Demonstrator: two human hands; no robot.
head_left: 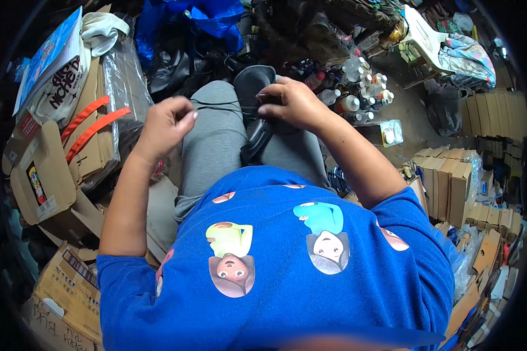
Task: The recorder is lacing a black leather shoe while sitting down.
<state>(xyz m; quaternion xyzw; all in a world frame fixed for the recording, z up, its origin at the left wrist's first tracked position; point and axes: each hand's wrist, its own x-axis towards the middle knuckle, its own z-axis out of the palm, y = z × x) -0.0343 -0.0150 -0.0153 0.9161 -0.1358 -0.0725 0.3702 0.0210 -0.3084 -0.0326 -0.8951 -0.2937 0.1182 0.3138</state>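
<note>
Left hand [168, 124] pinches one cord [218, 104]; right hand [291, 103] is at one shoe [253, 80], grip unclear.

I hold the remote left hand [167, 126] curled, thumb beside the bent index finger. To the right of that grip, my right hand [295, 102] arches, fingertips bent toward the thumb. Behind each grip, my left forearm [126, 205] and right forearm [360, 152] angle outward.

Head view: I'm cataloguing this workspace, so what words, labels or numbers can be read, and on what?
I'll place the texts without copying their wording.
White item, upper left: large dark lettering, legible.
Yellowish carton, lower left: dark print, partly legible.
Cardboard below it: dark handwriting, partly legible.
Open cardboard box, left: small label, too small to read.
</note>
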